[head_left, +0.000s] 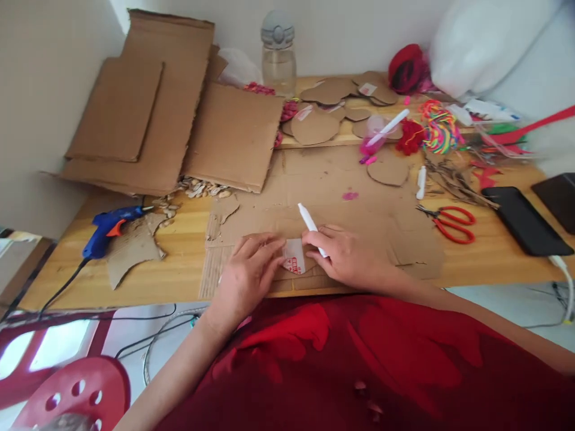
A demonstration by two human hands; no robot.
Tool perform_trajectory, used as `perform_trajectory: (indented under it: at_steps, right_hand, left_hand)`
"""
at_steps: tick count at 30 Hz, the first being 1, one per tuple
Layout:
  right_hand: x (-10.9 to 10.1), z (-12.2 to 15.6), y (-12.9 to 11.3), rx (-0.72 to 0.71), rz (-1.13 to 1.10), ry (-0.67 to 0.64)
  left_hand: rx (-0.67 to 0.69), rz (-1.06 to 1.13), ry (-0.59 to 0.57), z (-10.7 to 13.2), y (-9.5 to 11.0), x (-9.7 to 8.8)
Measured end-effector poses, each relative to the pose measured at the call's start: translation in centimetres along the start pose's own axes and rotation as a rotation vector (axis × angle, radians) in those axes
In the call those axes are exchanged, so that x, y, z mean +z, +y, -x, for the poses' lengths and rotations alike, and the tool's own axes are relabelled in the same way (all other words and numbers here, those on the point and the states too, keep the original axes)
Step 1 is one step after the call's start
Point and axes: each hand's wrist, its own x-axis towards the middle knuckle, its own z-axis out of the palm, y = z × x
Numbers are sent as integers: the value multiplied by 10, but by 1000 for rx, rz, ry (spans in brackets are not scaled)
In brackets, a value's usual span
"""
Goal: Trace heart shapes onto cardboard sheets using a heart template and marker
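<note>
A small cardboard piece (295, 256) bearing a whitish label with red print lies at the front of the flat cardboard sheet (314, 191). My left hand (251, 266) grips its left side, the fingers bent and the thumb close to the label. From the right, my right hand (339, 251) is closed round a white marker (309, 220), whose upper end tilts away to the left. The fingers of this hand also touch the right side of the labelled piece. My hands cover much of the piece's outline.
Left: a blue glue gun (110, 227), a cardboard scrap (137, 248) and stacked cardboard sheets (171, 102). Behind: a bottle (278, 60) and rounded cardboard cutouts (317, 126). Right: red-handled pliers or scissors (453, 224), colourful yarn (440, 129) and a black phone (527, 221).
</note>
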Motion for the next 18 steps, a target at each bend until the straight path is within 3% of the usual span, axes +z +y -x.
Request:
perform_trajectory:
  at_steps: [4, 8, 10, 14, 18]
  right_hand:
    - [0, 0, -2, 26, -19, 10]
    - [1, 3, 4, 54, -131, 47]
    - [-4, 7, 12, 99, -269, 177]
    - [-26, 15, 30, 327, -500, 586]
    - [-36, 21, 43, 451, -747, 746]
  left_hand:
    - [151, -57, -207, -10, 2, 11]
    - [166, -154, -345, -14, 3, 13]
    - [160, -171, -366, -16, 4, 11]
    - [169, -157, -345, -16, 5, 10]
    - [165, -157, -323, -16, 5, 11]
